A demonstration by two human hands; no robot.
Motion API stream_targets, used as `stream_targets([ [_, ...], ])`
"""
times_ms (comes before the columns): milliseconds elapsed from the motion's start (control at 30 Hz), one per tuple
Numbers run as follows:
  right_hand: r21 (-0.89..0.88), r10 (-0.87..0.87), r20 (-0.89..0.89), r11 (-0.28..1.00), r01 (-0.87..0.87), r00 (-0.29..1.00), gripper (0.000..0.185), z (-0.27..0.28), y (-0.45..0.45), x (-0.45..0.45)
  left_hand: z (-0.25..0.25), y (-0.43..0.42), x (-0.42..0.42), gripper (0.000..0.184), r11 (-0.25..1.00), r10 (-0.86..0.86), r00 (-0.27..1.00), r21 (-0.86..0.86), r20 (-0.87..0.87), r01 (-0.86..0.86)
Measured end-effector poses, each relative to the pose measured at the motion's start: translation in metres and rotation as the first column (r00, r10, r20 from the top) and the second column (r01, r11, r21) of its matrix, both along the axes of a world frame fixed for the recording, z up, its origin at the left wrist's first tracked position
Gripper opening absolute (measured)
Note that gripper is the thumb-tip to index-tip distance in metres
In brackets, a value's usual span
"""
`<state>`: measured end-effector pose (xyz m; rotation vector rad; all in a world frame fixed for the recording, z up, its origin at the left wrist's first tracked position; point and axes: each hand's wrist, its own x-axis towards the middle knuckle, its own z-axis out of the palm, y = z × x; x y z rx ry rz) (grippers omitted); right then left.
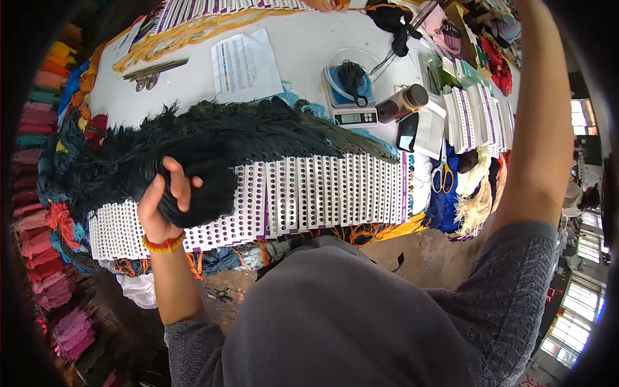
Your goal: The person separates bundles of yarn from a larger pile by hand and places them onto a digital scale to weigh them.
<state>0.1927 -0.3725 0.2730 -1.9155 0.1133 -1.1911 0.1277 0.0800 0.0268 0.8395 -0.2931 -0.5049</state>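
My left hand (157, 211), with a red and yellow bracelet at its wrist, is closed around a thick dark bundle of thread (216, 184). Its fingers curl over the bundle's near side. Beneath and around it lie long white cards with rows of holes (322, 193), side by side along the table's near edge. A long heap of dark green-black thread (258, 129) covers the far ends of these cards. My right arm reaches up past the top right edge, so the right hand is out of sight.
On the white table (303, 39) are a digital scale (354, 116) bearing dark thread, a brown jar (403, 103), a printed sheet (245, 64), metal scissors (151, 74) and yellow-handled scissors (443, 174). Another person's hands (327, 5) show at the far edge. Coloured yarn hangs at left.
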Motion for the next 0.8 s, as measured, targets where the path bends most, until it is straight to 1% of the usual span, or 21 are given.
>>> stream_targets([
  [33, -0.017, 0.001, -0.045, 1.000, -0.002, 0.999, 0.013, -0.016, -0.001, -0.002, 0.005, -0.004, -0.005, 0.030, 0.998, -0.051, 0.998, -0.031, 0.044, 0.053],
  [67, -0.179, -0.132, -0.133, 0.978, 0.108, 0.982, 0.013, -0.039, -0.021, 0.006, 0.007, -0.008, -0.009, 0.033, 0.993, -0.098, 0.991, -0.061, 0.090, 0.104],
  [100, -0.346, -0.270, -0.196, 0.918, 0.191, 0.943, 0.012, -0.065, -0.039, 0.013, 0.005, -0.013, -0.012, 0.034, 0.992, -0.100, 0.991, -0.068, 0.092, 0.107],
  [133, -0.179, -0.162, -0.420, 0.979, 0.094, 0.893, 0.013, -0.090, -0.011, -0.003, 0.000, -0.017, -0.016, 0.033, 0.995, -0.079, 0.996, -0.053, 0.030, 0.080],
  [167, -0.727, 0.091, -0.073, 0.677, -0.116, 0.993, 0.016, -0.162, -0.108, 0.040, -0.007, -0.021, -0.020, 0.032, 0.998, -0.057, 0.998, -0.035, -0.030, 0.056],
  [200, -0.797, -0.516, -0.509, 0.586, -0.150, 0.689, 0.026, -0.241, -0.136, 0.051, -0.019, -0.026, -0.025, 0.031, 0.998, -0.033, 0.988, -0.059, -0.149, 0.024],
  [233, -0.643, -0.396, -0.500, 0.765, -0.025, 0.770, 0.025, -0.220, -0.032, -0.006, -0.028, -0.031, -0.030, 0.030, 0.996, -0.051, 0.962, -0.078, -0.269, 0.031],
  [267, -0.774, -0.462, -0.423, 0.631, -0.046, 0.780, 0.023, -0.283, -0.055, 0.002, -0.038, -0.036, -0.034, 0.030, 0.995, -0.084, 0.932, -0.084, -0.353, 0.058],
  [300, -0.805, -0.568, -0.526, 0.573, -0.155, 0.633, 0.019, -0.312, -0.048, -0.008, -0.051, -0.040, -0.041, 0.029, 0.992, -0.114, 0.888, -0.093, -0.445, 0.081],
  [333, -0.764, -0.562, -0.601, 0.613, -0.202, 0.569, 0.018, -0.342, -0.042, -0.018, -0.059, -0.045, -0.049, 0.027, 0.985, -0.161, 0.861, -0.126, -0.482, 0.114],
  [367, -0.712, -0.512, -0.655, 0.665, -0.225, 0.556, 0.018, -0.357, -0.033, -0.028, -0.067, -0.047, -0.057, 0.026, 0.980, -0.195, 0.810, -0.135, -0.553, 0.144],
  [400, -0.655, -0.460, -0.706, 0.714, -0.247, 0.539, 0.017, -0.370, -0.025, -0.039, -0.075, -0.049, -0.064, 0.026, 0.975, -0.223, 0.772, -0.137, -0.595, 0.175],
  [467, -0.633, -0.417, -0.707, 0.732, -0.250, 0.571, 0.014, -0.395, -0.016, -0.056, -0.086, -0.053, -0.074, 0.025, 0.965, -0.261, 0.745, -0.144, -0.613, 0.220],
  [500, -0.642, -0.439, -0.716, 0.720, -0.263, 0.543, 0.013, -0.400, -0.012, -0.063, -0.090, -0.054, -0.076, 0.024, 0.962, -0.270, 0.730, -0.140, -0.628, 0.235],
  [567, -0.629, -0.407, -0.744, 0.693, -0.352, 0.529, 0.013, -0.413, -0.014, -0.077, -0.094, -0.058, -0.077, 0.023, 0.957, -0.283, 0.718, -0.137, -0.636, 0.256],
  [600, -0.603, -0.403, -0.778, 0.695, -0.391, 0.483, 0.015, -0.402, -0.006, -0.084, -0.095, -0.061, -0.075, 0.022, 0.953, -0.293, 0.711, -0.135, -0.640, 0.272],
  [633, -0.605, -0.406, -0.776, 0.696, -0.388, 0.482, 0.015, -0.393, 0.000, -0.091, -0.094, -0.064, -0.074, 0.022, 0.951, -0.297, 0.710, -0.136, -0.638, 0.276],
  [700, -0.483, -0.319, -0.727, 0.867, -0.123, 0.608, 0.019, -0.379, 0.008, -0.105, -0.092, -0.070, -0.070, 0.022, 0.946, -0.306, 0.711, -0.117, -0.633, 0.303],
  [733, -0.433, -0.293, -0.704, 0.899, -0.064, 0.647, 0.022, -0.375, 0.009, -0.113, -0.092, -0.074, -0.069, 0.022, 0.944, -0.311, 0.708, -0.117, -0.634, 0.310],
  [800, -0.187, -0.160, -0.751, 0.982, 0.026, 0.641, 0.022, -0.362, 0.025, -0.130, -0.093, -0.083, -0.068, 0.022, 0.956, -0.258, 0.726, -0.059, -0.637, 0.287],
])
